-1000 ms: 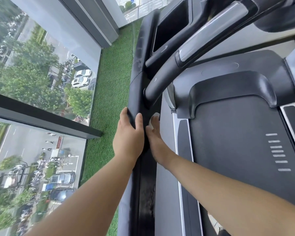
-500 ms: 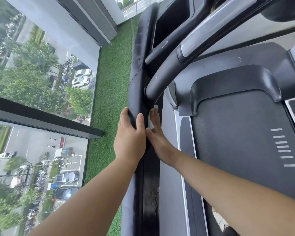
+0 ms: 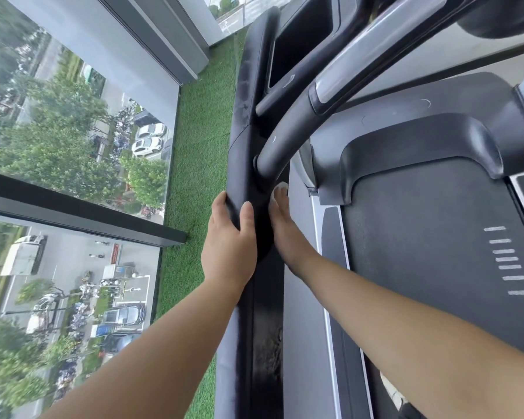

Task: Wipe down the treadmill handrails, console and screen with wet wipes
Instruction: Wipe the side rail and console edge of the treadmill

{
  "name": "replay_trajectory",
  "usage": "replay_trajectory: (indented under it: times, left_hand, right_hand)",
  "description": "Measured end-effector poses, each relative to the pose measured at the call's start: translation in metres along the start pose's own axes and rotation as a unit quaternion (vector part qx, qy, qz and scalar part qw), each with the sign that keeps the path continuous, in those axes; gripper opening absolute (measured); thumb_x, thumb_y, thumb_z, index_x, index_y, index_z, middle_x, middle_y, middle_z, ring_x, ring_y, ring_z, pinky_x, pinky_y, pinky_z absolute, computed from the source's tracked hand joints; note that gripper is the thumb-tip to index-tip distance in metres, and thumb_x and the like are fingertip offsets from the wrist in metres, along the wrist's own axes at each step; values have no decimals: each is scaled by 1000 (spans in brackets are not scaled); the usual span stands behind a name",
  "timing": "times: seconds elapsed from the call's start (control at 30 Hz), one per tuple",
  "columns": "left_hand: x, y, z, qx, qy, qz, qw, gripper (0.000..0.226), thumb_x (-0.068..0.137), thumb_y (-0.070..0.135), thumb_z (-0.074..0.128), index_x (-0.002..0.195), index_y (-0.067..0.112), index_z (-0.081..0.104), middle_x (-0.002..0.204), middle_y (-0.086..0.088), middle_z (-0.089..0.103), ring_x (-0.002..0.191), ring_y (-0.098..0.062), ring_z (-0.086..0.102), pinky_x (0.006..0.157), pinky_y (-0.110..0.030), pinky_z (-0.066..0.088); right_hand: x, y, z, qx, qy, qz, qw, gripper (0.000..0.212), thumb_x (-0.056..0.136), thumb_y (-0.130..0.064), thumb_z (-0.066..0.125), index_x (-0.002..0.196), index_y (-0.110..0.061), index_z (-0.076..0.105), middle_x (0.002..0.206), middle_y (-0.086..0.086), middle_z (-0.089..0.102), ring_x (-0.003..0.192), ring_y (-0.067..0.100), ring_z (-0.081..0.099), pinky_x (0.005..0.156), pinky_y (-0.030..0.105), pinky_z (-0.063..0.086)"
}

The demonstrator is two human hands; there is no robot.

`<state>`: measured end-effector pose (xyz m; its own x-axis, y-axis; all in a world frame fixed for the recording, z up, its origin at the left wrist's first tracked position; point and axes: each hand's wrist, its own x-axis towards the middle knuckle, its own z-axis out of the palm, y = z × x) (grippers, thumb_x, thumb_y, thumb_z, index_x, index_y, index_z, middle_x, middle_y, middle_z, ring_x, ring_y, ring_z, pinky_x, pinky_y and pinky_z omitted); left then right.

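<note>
Both of my hands are on the black side handrail point(image 3: 245, 122), whose long axis runs away from me, from the bottom edge up toward the head of the treadmill point(image 3: 421, 237). My left hand point(image 3: 229, 243) is clamped on the rail's outer side, thumb over the top and fingers curled round out of sight. My right hand point(image 3: 286, 234) lies flat against the inner face, fingers straight and together, pressing a white wipe point(image 3: 281, 186) to the rail. Only a corner of the wipe shows past my fingertips, so I can't tell how it is folded.

The next stretch to clean, I judge, lies straight ahead of the right hand along the rail. Just beyond those fingertips the curved grey bar point(image 3: 288, 128) meets the rail, so the right hand is the nearer to that joint and would have to work round it. Further up, a dark panel point(image 3: 300, 46) may be the screen or a tray; at this steep angle I can't say which, and its top is cut off.
</note>
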<state>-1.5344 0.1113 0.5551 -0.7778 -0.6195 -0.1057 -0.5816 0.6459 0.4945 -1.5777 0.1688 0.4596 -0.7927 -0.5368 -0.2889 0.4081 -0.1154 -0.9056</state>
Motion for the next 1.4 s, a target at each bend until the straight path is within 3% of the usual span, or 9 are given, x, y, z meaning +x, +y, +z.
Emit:
replay_trajectory:
  times: [0.17, 0.37, 0.47, 0.57, 0.73, 0.93, 1.1, 1.2, 1.4]
  left_hand:
    - [1, -1, 1, 3, -2, -6, 1000, 53, 97, 46, 35, 145, 29, 24, 146, 4, 40, 130, -18, 41, 100, -38, 36]
    - [2, -1, 1, 6, 3, -8, 1000, 54, 97, 47, 35, 146, 28, 23, 147, 4, 39, 131, -19, 40, 101, -37, 34]
    - [1, -1, 1, 7, 6, -6, 1000, 53, 97, 46, 35, 146, 28, 24, 147, 4, 38, 131, -19, 40, 100, -36, 33]
    - [-1, 0, 0, 9, 6, -2, 1000, 53, 98, 46, 34, 146, 27, 24, 148, 4, 37, 132, -18, 39, 98, -35, 33]
    - [-1, 1, -2, 12, -8, -13, 1000, 54, 98, 46, 33, 147, 26, 23, 148, 1, 36, 132, -21, 38, 99, -38, 33]
    - [-3, -1, -7, -37, -59, -44, 997, 50, 100, 45, 24, 148, 32, 19, 153, 6, 29, 136, -20, 34, 107, -39, 26]
    - [-13, 7, -14, -99, -62, -49, 992, 49, 102, 36, 28, 149, 22, 23, 154, 0, 25, 142, -16, 21, 114, -34, 15]
    - [-34, 39, -17, -187, 27, 0, 982, 42, 101, 29, 37, 140, 15, 41, 138, 0, 43, 133, -16, 35, 109, -30, 24]
    - [-63, 87, -26, -482, -34, -19, 875, 13, 87, 19, 67, 98, 13, 65, 84, -2, 69, 73, -12, 65, 66, -23, 54]
  right_hand:
    - [-27, 21, 7, 65, -13, 39, 997, 103, 69, -91, 28, 152, -35, 2, 157, -23, -4, 141, -8, -4, 119, 28, 0]
    - [-12, 15, 8, 32, 13, 91, 995, 88, 74, -80, 23, 150, -41, 0, 158, -18, 5, 145, 3, 8, 120, 40, 10]
    - [-28, 14, 14, 71, 10, 119, 990, 94, 67, -93, 20, 144, -39, 29, 152, -21, 26, 140, -3, 19, 119, 35, 15]
    - [-58, 12, 16, 83, -9, 126, 988, 42, 92, -70, 25, 115, -43, 46, 129, -24, 44, 127, -8, 34, 108, 19, 23]
    - [-81, 16, 11, 56, -26, 126, 990, 50, 97, -58, 32, 145, -44, 29, 140, -22, 38, 127, -1, 35, 118, 30, 18]
    - [-99, -21, -15, 76, -83, 152, 982, 33, 102, -20, 42, 132, -27, 52, 134, -5, 56, 124, 11, 51, 110, 36, 38]
    - [-91, -86, -63, 21, -26, 142, 989, 15, 96, -7, 47, 102, -16, 57, 104, 11, 64, 85, 24, 62, 79, 42, 54]
    - [-84, -120, -80, -110, -27, 68, 991, 13, 91, -18, 56, 103, -17, 58, 110, 13, 63, 87, 25, 63, 76, 38, 56]
    - [-86, -179, -75, -226, -70, -26, 971, 16, 94, -30, 58, 103, -17, 59, 98, 5, 68, 76, 7, 63, 57, 14, 48]
